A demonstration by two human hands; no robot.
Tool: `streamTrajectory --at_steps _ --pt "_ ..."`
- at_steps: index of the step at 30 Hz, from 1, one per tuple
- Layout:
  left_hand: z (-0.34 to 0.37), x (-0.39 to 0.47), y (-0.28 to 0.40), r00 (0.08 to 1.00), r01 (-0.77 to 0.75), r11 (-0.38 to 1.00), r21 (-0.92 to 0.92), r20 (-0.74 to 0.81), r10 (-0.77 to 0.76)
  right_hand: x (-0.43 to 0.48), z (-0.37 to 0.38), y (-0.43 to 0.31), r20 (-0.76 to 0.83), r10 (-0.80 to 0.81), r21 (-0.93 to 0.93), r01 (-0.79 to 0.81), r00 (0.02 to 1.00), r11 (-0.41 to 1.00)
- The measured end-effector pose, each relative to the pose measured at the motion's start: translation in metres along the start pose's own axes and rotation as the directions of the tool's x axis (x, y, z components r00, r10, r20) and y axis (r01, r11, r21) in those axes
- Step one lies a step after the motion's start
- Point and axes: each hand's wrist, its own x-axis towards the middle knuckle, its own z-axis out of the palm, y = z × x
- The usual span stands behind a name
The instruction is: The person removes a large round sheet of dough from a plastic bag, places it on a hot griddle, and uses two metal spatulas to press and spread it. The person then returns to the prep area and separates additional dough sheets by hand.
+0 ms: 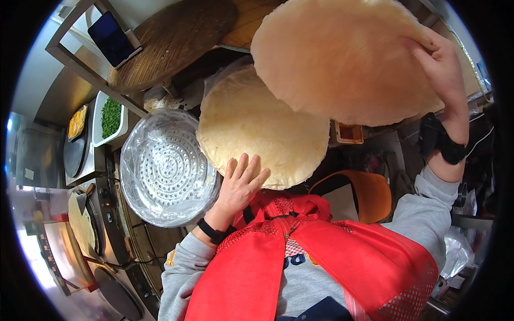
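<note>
My right hand [435, 64] pinches the right edge of a large, thin round flatbread [333, 68], lifted at the upper right. That flatbread overlaps the far right part of a pale stack of round flatbreads [261, 128] in front of me. Fingers spread, my left hand [243, 182] lies on the near edge of the stack and grips nothing. Clear plastic shows at the stack's far left edge. Left of the stack is a round perforated metal tray [168, 164] with clear plastic wrap around it.
A white tub of chopped greens [109, 116] stands at the left by round griddles [118, 293], one bearing a thin flatbread [80, 224]. A metal frame [96, 80] crosses near a wooden board [180, 36] and a tablet [112, 38]. An orange chair [371, 196] sits to the right.
</note>
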Motion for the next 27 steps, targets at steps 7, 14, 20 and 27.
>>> streamTrajectory --at_steps 7,14,20,27 --pt "-0.003 0.002 0.000 0.999 -0.024 1.000 -0.007 -0.030 0.024 0.002 0.031 -0.045 -0.058 -0.271 -0.289 0.244 0.961 0.926" --pt "0.002 -0.021 -0.009 0.891 0.125 -0.294 -0.947 0.238 -0.387 -0.082 0.132 -0.051 0.156 -0.701 -0.304 0.709 0.696 0.636" --pt "0.004 -0.047 -0.015 0.665 0.191 -0.584 -0.789 0.541 -0.514 -0.155 0.253 -0.015 0.346 -0.509 -0.008 0.546 0.788 0.838" --pt "-0.003 -0.045 -0.012 0.774 -0.008 -0.679 -0.734 0.425 -0.469 -0.157 0.273 -0.035 0.375 -0.361 0.217 0.298 0.854 0.930"
